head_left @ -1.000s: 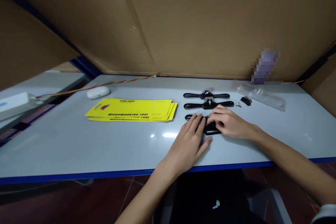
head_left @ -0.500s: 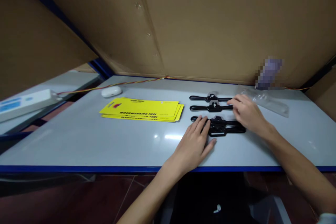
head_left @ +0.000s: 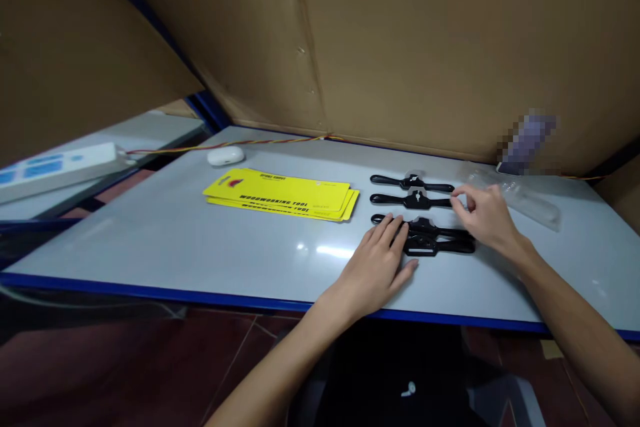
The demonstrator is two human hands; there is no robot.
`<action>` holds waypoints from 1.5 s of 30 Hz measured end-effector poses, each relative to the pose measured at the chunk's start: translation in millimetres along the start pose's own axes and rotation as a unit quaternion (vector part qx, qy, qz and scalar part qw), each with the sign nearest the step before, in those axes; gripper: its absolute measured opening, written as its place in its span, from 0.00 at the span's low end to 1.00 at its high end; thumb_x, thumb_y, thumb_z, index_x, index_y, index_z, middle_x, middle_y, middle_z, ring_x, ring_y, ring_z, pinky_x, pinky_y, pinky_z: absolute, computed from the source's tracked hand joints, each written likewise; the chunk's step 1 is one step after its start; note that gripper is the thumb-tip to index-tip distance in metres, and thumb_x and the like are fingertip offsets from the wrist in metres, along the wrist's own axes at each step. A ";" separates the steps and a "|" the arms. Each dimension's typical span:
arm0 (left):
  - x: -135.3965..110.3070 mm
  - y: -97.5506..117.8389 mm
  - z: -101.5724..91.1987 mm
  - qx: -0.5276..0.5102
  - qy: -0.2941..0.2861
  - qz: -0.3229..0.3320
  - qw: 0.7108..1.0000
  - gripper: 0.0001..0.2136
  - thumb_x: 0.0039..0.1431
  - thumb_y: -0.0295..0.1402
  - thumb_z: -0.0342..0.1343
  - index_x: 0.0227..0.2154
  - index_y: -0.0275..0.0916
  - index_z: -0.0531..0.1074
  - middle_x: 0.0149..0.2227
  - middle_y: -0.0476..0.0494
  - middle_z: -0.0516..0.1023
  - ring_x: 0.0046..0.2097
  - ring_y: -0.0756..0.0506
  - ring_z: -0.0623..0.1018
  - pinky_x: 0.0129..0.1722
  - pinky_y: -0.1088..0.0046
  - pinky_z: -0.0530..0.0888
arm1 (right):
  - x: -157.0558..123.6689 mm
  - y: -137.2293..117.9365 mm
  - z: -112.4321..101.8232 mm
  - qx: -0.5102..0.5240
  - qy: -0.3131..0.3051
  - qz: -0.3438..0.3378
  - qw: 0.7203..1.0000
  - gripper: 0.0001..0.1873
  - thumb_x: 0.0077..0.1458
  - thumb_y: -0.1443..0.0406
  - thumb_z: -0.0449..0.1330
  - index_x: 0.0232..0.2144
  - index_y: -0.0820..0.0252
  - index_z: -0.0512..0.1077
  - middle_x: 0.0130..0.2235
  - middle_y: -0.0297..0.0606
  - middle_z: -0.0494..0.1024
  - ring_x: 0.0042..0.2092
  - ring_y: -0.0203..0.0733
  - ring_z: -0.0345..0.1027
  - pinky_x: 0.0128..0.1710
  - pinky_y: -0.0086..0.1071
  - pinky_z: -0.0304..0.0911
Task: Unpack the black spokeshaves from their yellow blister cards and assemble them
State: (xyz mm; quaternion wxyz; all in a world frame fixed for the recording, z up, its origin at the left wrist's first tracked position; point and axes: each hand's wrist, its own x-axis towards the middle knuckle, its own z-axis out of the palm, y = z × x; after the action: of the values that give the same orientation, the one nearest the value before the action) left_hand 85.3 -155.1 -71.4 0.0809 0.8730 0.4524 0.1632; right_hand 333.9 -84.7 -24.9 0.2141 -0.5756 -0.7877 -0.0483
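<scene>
Several black spokeshaves lie crosswise on the table, one behind another. My left hand rests flat, fingers stretched, over the left handles of the two nearest ones, the third spokeshave and the front spokeshave. These two touch or overlap. With thumb and forefinger, my right hand pinches the right handle end of the second spokeshave. Just behind that one lies the rear spokeshave, its right end beside my right fingertips. Clear plastic shows around the spokeshaves' middles.
Yellow printed cards are stacked left of the tools. Behind them lie a white earbud case and a twisted cable. Clear plastic packaging and a blurred phone-like object are at back right. Cardboard walls the rear.
The view has tilted and shifted slightly. My right fingers have curled into a tighter pinch, uncovering the rear spokeshave's right end. My left hand stays on the nearer tools.
</scene>
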 end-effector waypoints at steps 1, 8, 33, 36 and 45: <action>0.1 0.1 0.2 0.001 -0.001 -0.001 1.000 0.30 0.73 0.45 0.45 0.68 0.27 0.60 0.71 0.26 0.59 0.74 0.31 0.56 0.68 0.48 0.64 | -2.0 -6.3 0.2 0.024 -0.025 -0.015 0.999 0.13 0.62 0.60 0.56 0.37 0.58 0.79 0.19 0.30 0.69 0.24 0.39 0.62 0.43 0.38 0.59; 0.7 0.2 1.4 -0.004 0.001 0.000 1.000 0.30 0.72 0.45 0.46 0.68 0.28 0.60 0.71 0.26 0.59 0.74 0.31 0.56 0.68 0.49 0.64 | -10.4 -29.7 2.3 0.064 -0.174 -0.058 0.981 0.19 0.65 0.55 0.59 0.49 0.60 0.79 0.26 0.35 0.77 0.27 0.42 0.68 0.35 0.35 0.58; -5.1 -4.8 -0.4 0.001 0.011 0.007 1.000 0.28 0.73 0.46 0.44 0.68 0.33 0.60 0.71 0.30 0.60 0.73 0.31 0.57 0.69 0.46 0.62 | 8.0 79.0 -4.3 -0.029 -0.017 0.159 0.987 0.19 0.60 0.67 0.56 0.51 0.64 0.79 0.49 0.52 0.83 0.51 0.56 0.76 0.53 0.45 0.67; -5.5 -5.9 -0.8 -0.009 0.011 0.007 1.000 0.28 0.73 0.46 0.44 0.68 0.34 0.60 0.70 0.29 0.61 0.73 0.31 0.57 0.69 0.44 0.62 | 9.6 76.4 -3.3 -0.048 -0.035 0.199 0.978 0.20 0.59 0.66 0.56 0.50 0.64 0.80 0.48 0.52 0.84 0.49 0.56 0.77 0.50 0.44 0.67; -4.7 -2.4 -3.7 -0.012 0.014 -0.001 1.000 0.27 0.73 0.45 0.45 0.67 0.33 0.62 0.67 0.29 0.64 0.71 0.29 0.60 0.68 0.45 0.63 | 6.0 59.3 -4.2 -0.119 -0.020 0.179 0.976 0.18 0.62 0.61 0.56 0.47 0.63 0.81 0.48 0.54 0.82 0.49 0.59 0.74 0.44 0.43 0.64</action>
State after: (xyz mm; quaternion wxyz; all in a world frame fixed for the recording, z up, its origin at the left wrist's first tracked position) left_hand 79.7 -157.6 -69.6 0.0856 0.8690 0.4526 0.1805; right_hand 388.6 -60.9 -28.9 0.1337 -0.7298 -0.6643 -0.0914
